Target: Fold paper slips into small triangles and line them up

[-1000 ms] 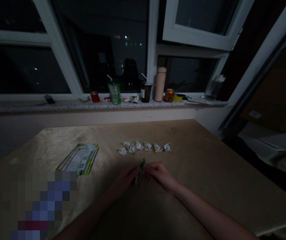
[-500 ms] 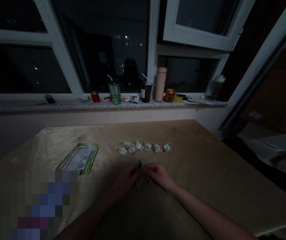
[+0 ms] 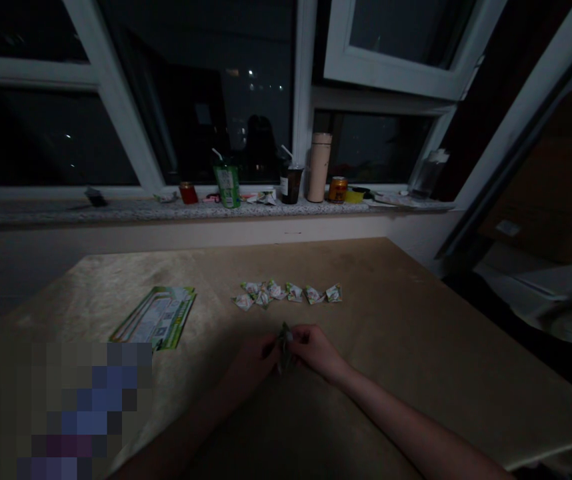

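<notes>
My left hand (image 3: 260, 355) and my right hand (image 3: 315, 348) meet over the near middle of the table. Between their closed fingertips stands a narrow green and white folded paper (image 3: 285, 352), pinched from both sides; its exact folds are too dark to make out. Beyond the hands lies a row of small folded paper pieces (image 3: 293, 292), green and white, with several bunched together at the left end. To the left is a stack of flat printed leaflets (image 3: 159, 319) with green borders.
The table's cloth-like cover (image 3: 406, 360) is beige. Along the windowsill (image 3: 261, 211) stand a green cup (image 3: 228, 185), a dark drink cup (image 3: 291, 183), a pink flask (image 3: 320, 167) and an orange can (image 3: 337, 189). A blurred patch hides the lower left.
The folded paper has shifted slightly right and now leans between the fingers. My right fingers have closed in over its side. The row and the leaflets stay in place.
</notes>
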Demonstrator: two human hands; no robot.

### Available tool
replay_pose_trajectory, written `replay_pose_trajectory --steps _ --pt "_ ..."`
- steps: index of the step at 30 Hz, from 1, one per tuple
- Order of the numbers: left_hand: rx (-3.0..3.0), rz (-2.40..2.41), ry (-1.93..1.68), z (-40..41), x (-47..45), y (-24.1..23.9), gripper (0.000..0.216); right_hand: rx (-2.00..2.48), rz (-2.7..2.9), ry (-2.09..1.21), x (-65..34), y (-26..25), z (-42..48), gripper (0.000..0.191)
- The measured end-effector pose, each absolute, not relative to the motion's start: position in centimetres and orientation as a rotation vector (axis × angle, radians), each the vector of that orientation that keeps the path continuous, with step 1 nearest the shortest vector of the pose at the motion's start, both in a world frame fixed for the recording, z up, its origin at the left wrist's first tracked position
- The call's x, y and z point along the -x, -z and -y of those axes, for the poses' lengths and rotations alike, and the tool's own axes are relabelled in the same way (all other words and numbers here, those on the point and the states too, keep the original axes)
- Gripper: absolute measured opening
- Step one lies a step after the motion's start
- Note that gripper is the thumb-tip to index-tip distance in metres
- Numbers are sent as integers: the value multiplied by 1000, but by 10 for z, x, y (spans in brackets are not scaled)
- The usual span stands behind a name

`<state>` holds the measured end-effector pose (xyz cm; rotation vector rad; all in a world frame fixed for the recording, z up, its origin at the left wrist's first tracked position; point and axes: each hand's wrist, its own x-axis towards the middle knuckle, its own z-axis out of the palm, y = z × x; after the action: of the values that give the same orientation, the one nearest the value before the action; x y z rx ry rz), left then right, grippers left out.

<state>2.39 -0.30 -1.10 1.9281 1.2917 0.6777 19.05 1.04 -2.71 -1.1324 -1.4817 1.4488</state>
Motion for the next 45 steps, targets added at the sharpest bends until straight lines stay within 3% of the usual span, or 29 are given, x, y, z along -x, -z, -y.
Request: replay_pose_trajectory --steps 13,22,31,35,40,45 --pt "-1944 -1308 -685 4 -24 10 29 1153 1459 -1516 -192 25 -11 11" --pt "-1851 -1217 -686 6 -26 5 33 884 1138 -1952 -200 6 -5 12" --pt "-1731 -1251 -674 1 -22 4 37 841 784 -2130 -201 5 -6 19" --pt "-1702 -1253 -666 1 -23 2 35 854 604 -2272 -204 7 -7 11" --pt "-1677 -1236 -666 1 -23 4 37 775 437 -2429 -204 10 -10 30" --pt "-1676 -1229 -671 1 -23 4 42 763 519 -2415 -202 13 -9 29"
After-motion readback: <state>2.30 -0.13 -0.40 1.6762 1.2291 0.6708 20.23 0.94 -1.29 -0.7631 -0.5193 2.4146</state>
